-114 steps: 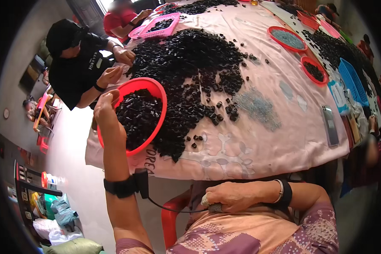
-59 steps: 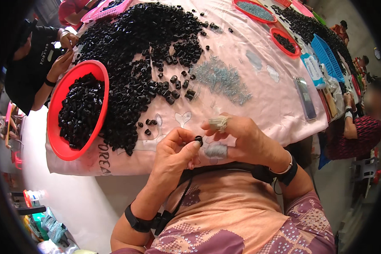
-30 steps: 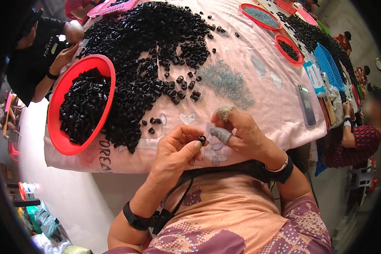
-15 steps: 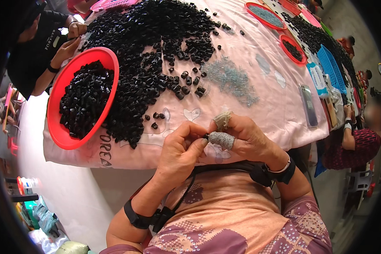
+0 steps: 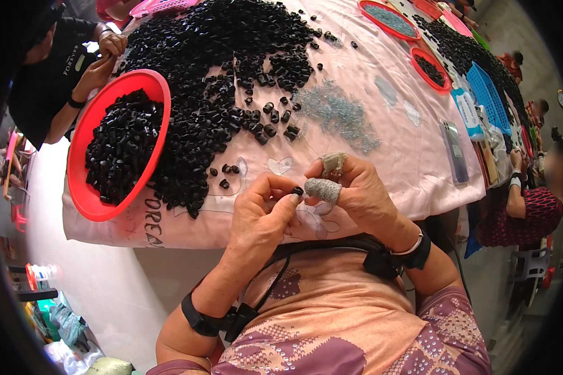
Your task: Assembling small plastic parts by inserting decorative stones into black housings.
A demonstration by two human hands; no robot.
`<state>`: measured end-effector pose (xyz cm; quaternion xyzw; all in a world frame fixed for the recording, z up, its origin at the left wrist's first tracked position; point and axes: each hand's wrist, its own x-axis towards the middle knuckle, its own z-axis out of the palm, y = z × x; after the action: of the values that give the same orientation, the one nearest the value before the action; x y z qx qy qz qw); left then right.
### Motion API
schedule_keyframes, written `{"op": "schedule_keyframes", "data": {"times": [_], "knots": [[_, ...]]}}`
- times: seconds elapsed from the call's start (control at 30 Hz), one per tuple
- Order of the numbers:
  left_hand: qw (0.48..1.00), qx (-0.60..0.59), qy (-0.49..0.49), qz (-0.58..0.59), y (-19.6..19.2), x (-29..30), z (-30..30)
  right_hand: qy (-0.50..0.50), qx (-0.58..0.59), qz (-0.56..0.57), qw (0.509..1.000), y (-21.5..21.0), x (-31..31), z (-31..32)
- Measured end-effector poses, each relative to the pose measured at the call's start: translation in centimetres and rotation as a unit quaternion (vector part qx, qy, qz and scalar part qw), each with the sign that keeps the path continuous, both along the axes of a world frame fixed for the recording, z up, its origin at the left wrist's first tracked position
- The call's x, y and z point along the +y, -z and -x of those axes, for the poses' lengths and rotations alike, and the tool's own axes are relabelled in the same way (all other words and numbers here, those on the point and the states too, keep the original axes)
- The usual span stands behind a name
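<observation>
Black ring [image 5: 298, 190] right of red basin [image 5: 103, 210]
Likely light, stiff, best edge-gripped: left hand [image 5: 256, 215] pinches it; right hand [image 5: 363, 195] half-curled, hold unclear.

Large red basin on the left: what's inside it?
The red basin holds a heap of small, glossy black pieces. Only the top layer shows; the basin's floor and whatever lies deeper are covered by it.

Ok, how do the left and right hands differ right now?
The left hand pinches a small black piece; whether the right hand holds anything is unclear. The left hand's visible fingertips are bare, while the right hand wears a grey wrap and a beige wrap. Both hands are close together with bent fingers.
</observation>
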<state>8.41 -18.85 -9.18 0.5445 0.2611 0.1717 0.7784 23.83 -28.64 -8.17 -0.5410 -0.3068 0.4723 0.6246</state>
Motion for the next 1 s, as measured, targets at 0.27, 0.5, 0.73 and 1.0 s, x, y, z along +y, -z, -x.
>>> {"op": "schedule_keyframes", "data": {"times": [0.27, 0.5, 0.73, 1.0], "knots": [[1.0, -0.008, 0.001, -0.017, 0.1, -0.2, 0.1, -0.008, -0.041, -0.053, 0.998, 0.4, 0.1, 0.0], [1.0, 0.007, 0.002, -0.03, -0.1, -0.1, 0.2, 0.004, -0.073, -0.071, 0.995, 0.7, 0.2, 0.5], [0.999, 0.015, 0.009, -0.04, 0.1, -0.1, 0.2, 0.037, -0.1, -0.095, 0.99, 1.2, 0.5, 0.7], [0.999, 0.007, 0.012, -0.041, 0.0, -0.1, 0.2, 0.05, -0.172, -0.092, 0.979, 1.7, 0.5, 1.1]]}}
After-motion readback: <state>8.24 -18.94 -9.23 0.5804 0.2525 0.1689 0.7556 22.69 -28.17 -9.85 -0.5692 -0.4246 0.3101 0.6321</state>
